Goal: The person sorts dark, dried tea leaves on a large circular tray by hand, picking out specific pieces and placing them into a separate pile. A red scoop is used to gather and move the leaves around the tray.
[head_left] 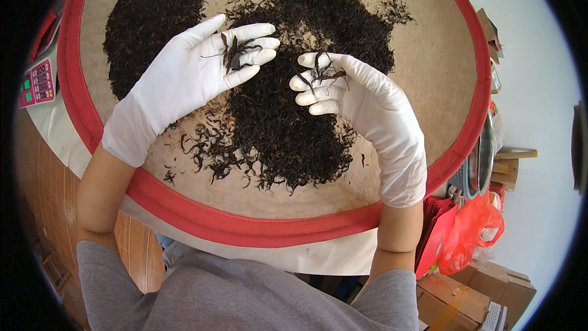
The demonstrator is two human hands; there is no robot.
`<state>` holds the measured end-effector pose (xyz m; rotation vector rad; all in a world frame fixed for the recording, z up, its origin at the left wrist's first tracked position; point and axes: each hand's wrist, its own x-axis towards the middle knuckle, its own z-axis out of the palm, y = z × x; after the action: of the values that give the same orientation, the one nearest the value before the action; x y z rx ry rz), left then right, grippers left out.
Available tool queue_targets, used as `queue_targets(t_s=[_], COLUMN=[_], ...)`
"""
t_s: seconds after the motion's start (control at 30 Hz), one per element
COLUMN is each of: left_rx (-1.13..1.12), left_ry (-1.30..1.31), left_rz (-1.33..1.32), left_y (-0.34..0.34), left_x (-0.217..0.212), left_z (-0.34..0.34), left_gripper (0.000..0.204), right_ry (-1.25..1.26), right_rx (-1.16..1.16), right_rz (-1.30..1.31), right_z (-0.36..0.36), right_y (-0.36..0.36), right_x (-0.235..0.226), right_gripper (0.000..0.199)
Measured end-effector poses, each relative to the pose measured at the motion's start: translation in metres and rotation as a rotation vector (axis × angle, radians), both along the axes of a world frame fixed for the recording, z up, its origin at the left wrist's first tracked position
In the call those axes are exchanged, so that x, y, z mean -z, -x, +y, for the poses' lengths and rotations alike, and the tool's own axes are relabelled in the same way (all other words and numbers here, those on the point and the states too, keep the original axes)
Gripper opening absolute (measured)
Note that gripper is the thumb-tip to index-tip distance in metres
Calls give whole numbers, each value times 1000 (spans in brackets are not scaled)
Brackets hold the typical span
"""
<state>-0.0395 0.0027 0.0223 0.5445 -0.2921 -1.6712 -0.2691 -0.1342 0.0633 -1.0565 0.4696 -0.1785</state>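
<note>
Both my hands wear white gloves and are raised over a round tray (436,119) with a red cloth rim. My left hand (193,64) is turned palm up, its fingers stretched and slightly apart, holding a few dark, twisted dried tea leaves (233,53) across them. Facing it from the right, my right hand (361,89) has its fingers loosely curled, with several long dried leaves (321,75) held along them. Below the hands spreads a large dark heap of dried tea leaves (288,147). A second, rounder pile (153,12) lies at the far left, partly behind my left hand.
A pink calculator (38,84) lies beyond the tray's left edge. To the right are red plastic bags (468,233), a metal basin (485,156) and cardboard boxes (456,300). A white wall (536,86) rises at the right. Scattered leaf bits edge the heap.
</note>
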Motion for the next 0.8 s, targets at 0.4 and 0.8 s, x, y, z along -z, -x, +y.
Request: queue_targets(t_s=[0.4,0.8], left_rx=[37,25], left_ry=[7,-25], left_rz=[59,16], left_y=[2,5], left_x=[0,-4], left_z=[1,0], left_gripper=[59,60], right_ry=[195,1441], right_rx=[85,178], right_rz=[90,635], right_z=[11,11], right_y=[3,27], right_x=[-10,-21], right_gripper=[45,29])
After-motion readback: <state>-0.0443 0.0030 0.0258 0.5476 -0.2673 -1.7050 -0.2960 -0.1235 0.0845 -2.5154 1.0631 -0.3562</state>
